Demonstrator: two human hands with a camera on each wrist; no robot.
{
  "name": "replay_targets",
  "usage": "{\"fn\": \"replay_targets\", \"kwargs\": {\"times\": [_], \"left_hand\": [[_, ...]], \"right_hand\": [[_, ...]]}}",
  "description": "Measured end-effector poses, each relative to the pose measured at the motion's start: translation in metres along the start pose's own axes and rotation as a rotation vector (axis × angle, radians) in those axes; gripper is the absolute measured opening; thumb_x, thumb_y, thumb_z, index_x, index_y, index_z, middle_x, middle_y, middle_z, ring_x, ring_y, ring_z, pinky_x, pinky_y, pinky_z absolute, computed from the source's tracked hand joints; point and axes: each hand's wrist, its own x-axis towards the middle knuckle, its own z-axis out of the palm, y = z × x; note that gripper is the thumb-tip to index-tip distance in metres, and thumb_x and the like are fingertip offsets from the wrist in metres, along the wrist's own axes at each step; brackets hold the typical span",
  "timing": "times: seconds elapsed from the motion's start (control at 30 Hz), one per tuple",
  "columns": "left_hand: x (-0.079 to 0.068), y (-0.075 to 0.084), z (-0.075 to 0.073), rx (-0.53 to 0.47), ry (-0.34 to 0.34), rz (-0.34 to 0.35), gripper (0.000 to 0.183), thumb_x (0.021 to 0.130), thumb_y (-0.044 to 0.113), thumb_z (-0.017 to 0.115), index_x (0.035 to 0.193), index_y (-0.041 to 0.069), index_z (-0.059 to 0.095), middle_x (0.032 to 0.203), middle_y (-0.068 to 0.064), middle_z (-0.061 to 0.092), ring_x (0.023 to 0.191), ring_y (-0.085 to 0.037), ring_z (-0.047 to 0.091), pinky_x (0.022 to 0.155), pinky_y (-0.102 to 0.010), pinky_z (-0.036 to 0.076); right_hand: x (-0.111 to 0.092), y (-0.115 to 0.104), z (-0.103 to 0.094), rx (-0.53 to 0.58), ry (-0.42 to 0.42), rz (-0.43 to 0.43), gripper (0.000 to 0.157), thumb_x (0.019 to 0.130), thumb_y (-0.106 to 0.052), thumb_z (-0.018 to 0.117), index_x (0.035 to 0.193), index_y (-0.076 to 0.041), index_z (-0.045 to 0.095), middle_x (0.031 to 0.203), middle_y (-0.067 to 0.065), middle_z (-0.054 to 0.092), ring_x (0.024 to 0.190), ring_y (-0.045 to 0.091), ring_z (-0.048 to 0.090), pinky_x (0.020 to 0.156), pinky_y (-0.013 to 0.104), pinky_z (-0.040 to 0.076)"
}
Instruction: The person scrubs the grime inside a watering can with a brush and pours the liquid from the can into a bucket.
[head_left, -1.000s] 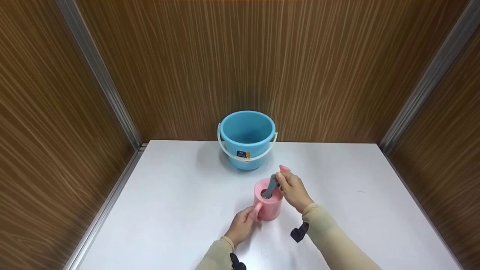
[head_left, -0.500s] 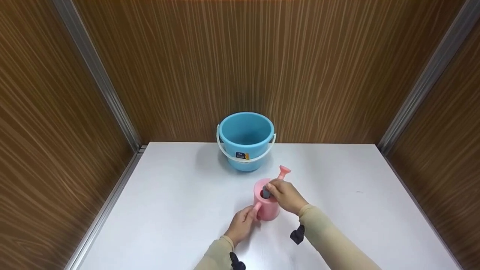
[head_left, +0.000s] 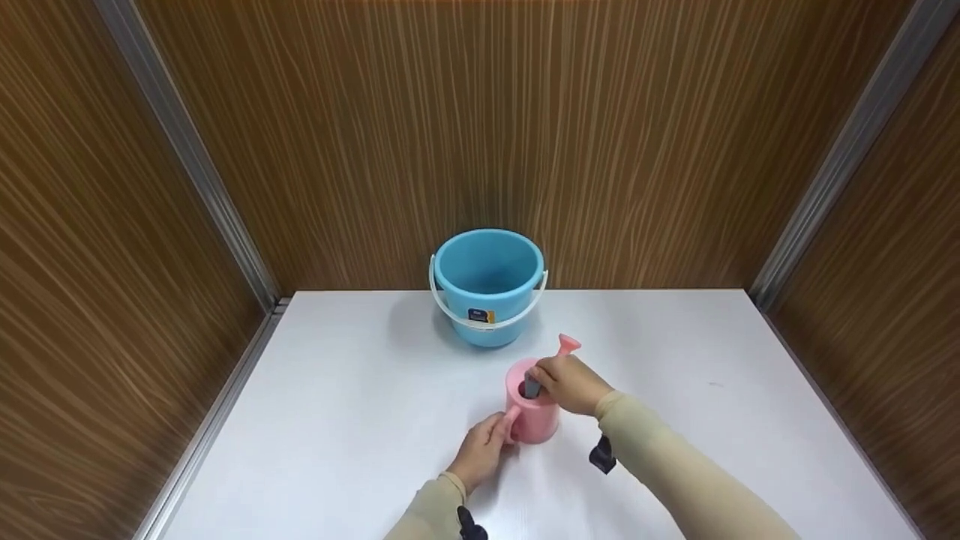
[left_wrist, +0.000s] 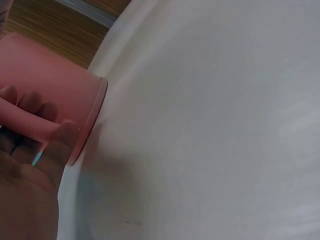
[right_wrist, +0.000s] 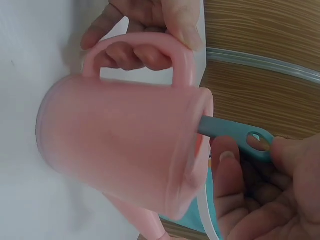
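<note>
The white worktop [head_left: 337,420] stretches well to either side of the pink watering can [head_left: 535,426], which stands upright, apart from the blue bucket [head_left: 504,303] near the back edge. The can has a flared spout [head_left: 568,344] and a loop handle [right_wrist: 185,70], gripped by the left hand [head_left: 480,451]. The right hand [head_left: 574,384] pinches a grey-blue tool [right_wrist: 225,131] (its end pierced by a hole); the tool's lower end is hidden inside the can.

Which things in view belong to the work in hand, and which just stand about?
In use:
pink watering can, handle gripped by the left hand
blue-gray tool, held by the right hand, one end inside the can

Seemingly just standing by:
blue bucket, touched by neither hand
</note>
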Motion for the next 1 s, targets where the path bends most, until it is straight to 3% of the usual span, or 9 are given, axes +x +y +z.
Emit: {"fn": "replay_targets", "kwargs": {"times": [0.13, 0.23, 0.43, 0.67, 0.93, 1.0], "left_hand": [[0.000, 0.000, -0.001, 0.014, -0.001, -0.015, 0.053, 0.094, 0.052, 0.034, 0.084, 0.003, 0.053, 0.086, -0.006, 0.060, 0.083, -0.022, 0.057, 0.075, -0.035, 0.044], [0.000, 0.001, -0.003, 0.039, -0.008, -0.020, 0.053, 0.094, 0.053, 0.032, 0.083, 0.005, 0.053, 0.084, -0.005, 0.059, 0.082, -0.022, 0.056, 0.073, -0.033, 0.043], [-0.001, 0.001, -0.010, 0.042, -0.014, -0.020, 0.054, 0.095, 0.052, 0.030, 0.083, 0.005, 0.053, 0.084, -0.007, 0.058, 0.083, -0.026, 0.055, 0.072, -0.032, 0.042], [0.000, 0.000, -0.015, 0.025, 0.001, 0.006, 0.053, 0.095, 0.050, 0.032, 0.085, 0.003, 0.054, 0.086, -0.006, 0.059, 0.084, -0.025, 0.055, 0.076, -0.036, 0.044], [0.003, 0.000, -0.018, -0.023, -0.003, 0.004, 0.050, 0.095, 0.049, 0.035, 0.088, 0.003, 0.056, 0.088, -0.005, 0.059, 0.086, -0.022, 0.055, 0.079, -0.041, 0.044], [0.000, 0.009, -0.019, -0.030, -0.004, 0.006, 0.047, 0.097, 0.042, 0.035, 0.089, 0.001, 0.056, 0.090, -0.009, 0.060, 0.087, -0.026, 0.055, 0.080, -0.043, 0.043]], "right_hand": [[0.003, -0.006, -0.009, 0.015, -0.021, 0.046, 0.024, 0.097, -0.023, 0.046, 0.099, -0.007, 0.064, 0.081, 0.008, 0.063, 0.073, 0.018, 0.057, 0.074, 0.034, 0.047], [0.006, -0.011, -0.015, 0.010, -0.016, 0.026, 0.025, 0.097, -0.024, 0.045, 0.096, -0.009, 0.064, 0.078, 0.007, 0.062, 0.074, 0.019, 0.057, 0.084, 0.037, 0.043], [0.009, -0.015, -0.022, 0.035, -0.036, -0.001, 0.025, 0.097, -0.023, 0.045, 0.094, -0.008, 0.065, 0.079, 0.007, 0.063, 0.074, 0.019, 0.056, 0.078, 0.036, 0.046], [0.007, -0.012, -0.021, 0.050, -0.041, -0.040, 0.026, 0.097, -0.023, 0.045, 0.091, -0.007, 0.065, 0.080, 0.007, 0.063, 0.074, 0.018, 0.056, 0.075, 0.034, 0.047], [0.003, -0.005, -0.013, 0.015, -0.071, 0.012, 0.025, 0.097, -0.026, 0.045, 0.096, -0.011, 0.065, 0.082, 0.003, 0.062, 0.077, 0.018, 0.055, 0.077, 0.036, 0.045], [0.002, -0.003, -0.011, 0.016, -0.082, 0.017, 0.025, 0.097, -0.027, 0.046, 0.098, -0.010, 0.065, 0.082, 0.003, 0.062, 0.077, 0.018, 0.055, 0.078, 0.036, 0.044]]}}
